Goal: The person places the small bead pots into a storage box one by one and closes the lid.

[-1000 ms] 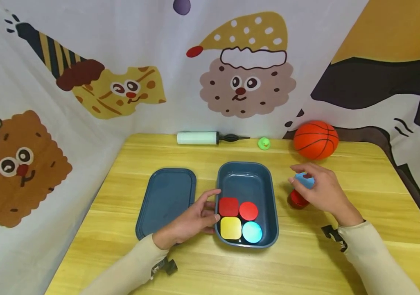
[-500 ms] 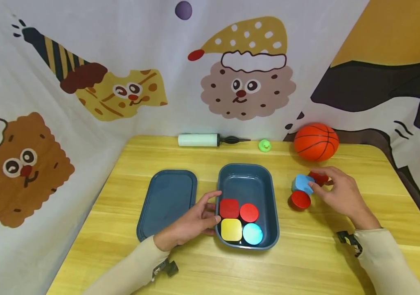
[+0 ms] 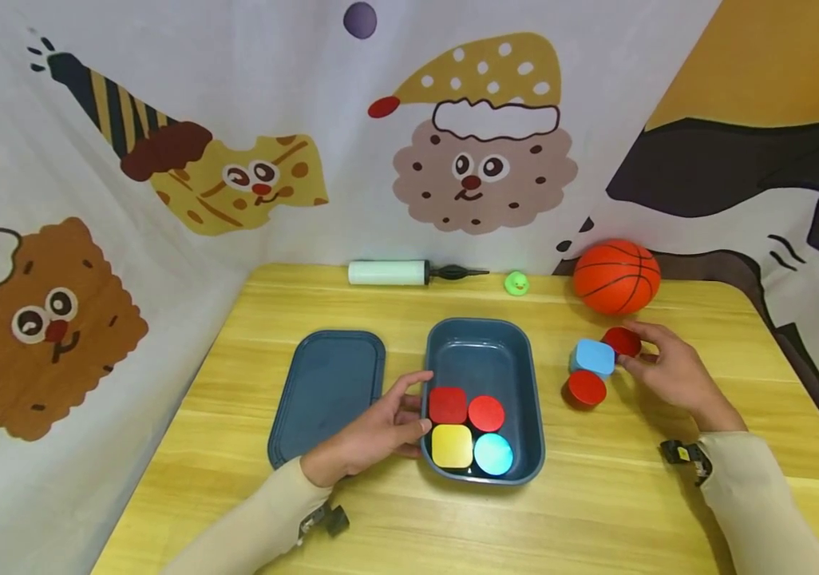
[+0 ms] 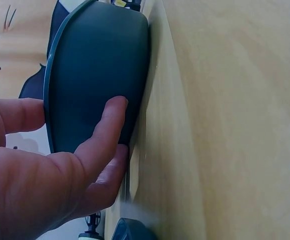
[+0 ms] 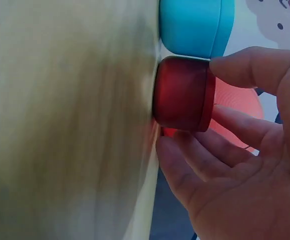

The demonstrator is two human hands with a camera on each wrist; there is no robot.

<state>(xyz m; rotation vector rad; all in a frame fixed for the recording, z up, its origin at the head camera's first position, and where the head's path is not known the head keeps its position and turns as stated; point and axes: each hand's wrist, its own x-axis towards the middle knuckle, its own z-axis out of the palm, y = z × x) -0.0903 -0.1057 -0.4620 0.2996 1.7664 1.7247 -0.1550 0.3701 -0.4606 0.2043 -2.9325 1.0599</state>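
Observation:
In the head view my left hand [image 3: 379, 423] rests against the left side of a dark blue lunch box [image 3: 481, 331]. The left wrist view shows fingertips on its outer wall [image 4: 97, 65] and a digit at the rim. Inside the box sit a red square container [image 3: 448, 406], a red round one [image 3: 486, 413], a yellow square one [image 3: 452, 446] and a blue round one [image 3: 493, 454]. My right hand [image 3: 678, 375] pinches a small red round container [image 5: 184, 95], thumb at its rim, fingers around its side. Beside it stand a light blue square container [image 3: 592, 357] and another red round container [image 3: 586, 389].
A flat dark blue lid [image 3: 328, 391] lies left of the box. Along the table's back edge are a pale green hand pump [image 3: 388, 272], a green rubber duck [image 3: 516, 283] and an orange basketball [image 3: 616, 277]. A printed cloth [image 3: 352, 176] hangs behind the wooden table.
My right hand has moved right from over the light blue container to the far red round container, uncovering the blue one. The left hand stays at the box.

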